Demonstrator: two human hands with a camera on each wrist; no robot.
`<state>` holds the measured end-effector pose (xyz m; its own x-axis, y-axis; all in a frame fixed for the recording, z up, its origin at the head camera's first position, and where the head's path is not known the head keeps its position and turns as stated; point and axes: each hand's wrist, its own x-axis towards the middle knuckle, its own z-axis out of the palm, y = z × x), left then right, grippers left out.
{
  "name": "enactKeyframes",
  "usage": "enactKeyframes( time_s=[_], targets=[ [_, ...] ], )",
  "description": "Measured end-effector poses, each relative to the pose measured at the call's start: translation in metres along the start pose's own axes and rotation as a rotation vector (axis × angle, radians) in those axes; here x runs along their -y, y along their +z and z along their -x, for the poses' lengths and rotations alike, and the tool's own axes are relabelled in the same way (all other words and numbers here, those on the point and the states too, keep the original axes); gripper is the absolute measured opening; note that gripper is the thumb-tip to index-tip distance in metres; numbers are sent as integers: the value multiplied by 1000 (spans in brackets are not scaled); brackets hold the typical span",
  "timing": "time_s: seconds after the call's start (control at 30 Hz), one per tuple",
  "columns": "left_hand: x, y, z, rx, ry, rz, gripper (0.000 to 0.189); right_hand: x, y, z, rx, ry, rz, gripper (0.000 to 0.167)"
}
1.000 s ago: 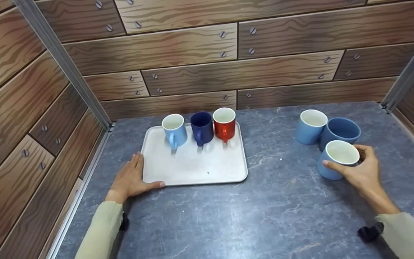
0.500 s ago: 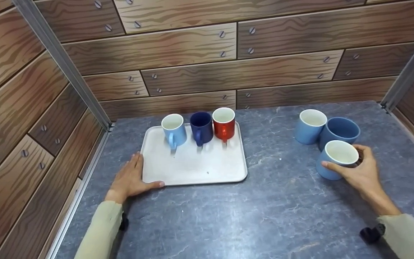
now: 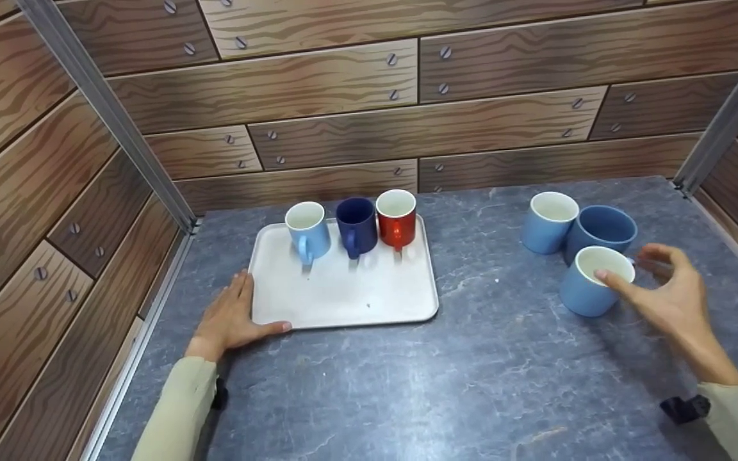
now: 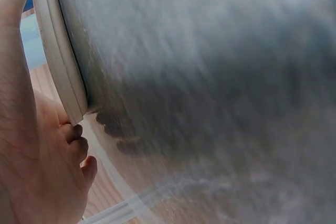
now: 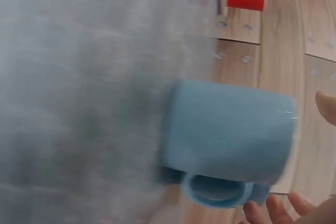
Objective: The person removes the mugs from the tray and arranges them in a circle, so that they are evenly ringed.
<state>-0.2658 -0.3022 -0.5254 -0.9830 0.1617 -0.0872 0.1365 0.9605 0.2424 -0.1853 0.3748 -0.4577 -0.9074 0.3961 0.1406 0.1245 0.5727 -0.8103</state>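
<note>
My left hand [image 3: 225, 320] rests with straight fingers along the left edge of a white tray [image 3: 337, 294], its thumb at the front edge; the left wrist view shows fingertips by the tray's rim [image 4: 60, 56]. On the tray stand a light blue mug [image 3: 315, 242], a navy mug [image 3: 359, 225] and a red mug [image 3: 401, 229], handles facing me. At the right, my right hand [image 3: 676, 298] hovers with spread fingers around a light blue mug [image 3: 583, 291]. In the right wrist view, thumb and fingers stand apart from this mug [image 5: 231, 129], fingertips near its handle [image 5: 218, 202].
Behind the front mug stand a wider, darker blue cup [image 3: 577, 240] and another light blue cup [image 3: 545, 229], close together. Wood-patterned walls [image 3: 343, 137] bound the grey table [image 3: 401, 397] at the back and sides.
My right hand has let go of the light blue mug and drawn back slightly to the right, its fingers opening. The left hand and the mugs have stayed in place.
</note>
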Motion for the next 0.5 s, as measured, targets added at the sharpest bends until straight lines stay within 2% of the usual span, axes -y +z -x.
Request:
enactKeyframes(
  time_s=[0.13, 0.23, 0.37, 0.5],
  targets=[
    [0, 1, -1, -9, 3, 8, 149, 23, -1, -4, -24, -89, -32, 85],
    [0, 2, -1, -15, 3, 13, 149, 40, 8, -8, -26, -186, -84, 78],
    [0, 2, -1, -11, 3, 16, 149, 63, 31, -14, -1, -307, -148, 71],
    [1, 1, 0, -10, -5, 11, 149, 85, 60, -17, 66, -379, -186, 67]
  ],
)
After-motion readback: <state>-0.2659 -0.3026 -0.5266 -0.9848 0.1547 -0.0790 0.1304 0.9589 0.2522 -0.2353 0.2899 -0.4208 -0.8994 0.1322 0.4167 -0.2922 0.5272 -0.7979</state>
